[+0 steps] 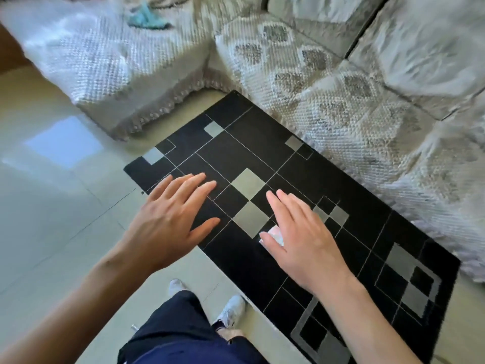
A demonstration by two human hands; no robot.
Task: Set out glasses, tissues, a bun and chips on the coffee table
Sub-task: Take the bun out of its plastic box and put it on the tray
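Both my hands reach forward, palms down, over a black rug [262, 153] with grey squares. My left hand [173, 219] has its fingers straight and spread and holds nothing. The fingers of my right hand [301, 237] are straight too. A small white and pink thing [275, 236] peeks out from under that hand by the thumb; I cannot tell what it is or whether the hand touches it. No glasses, bun, chips or coffee table are in view.
A corner sofa [341, 88] under white knitted covers runs along the back and right, and a turquoise cloth [147, 17] lies on its far left seat. Pale glossy floor tiles [52, 206] spread to the left. My legs and white shoes [231, 311] stand at the rug's near edge.
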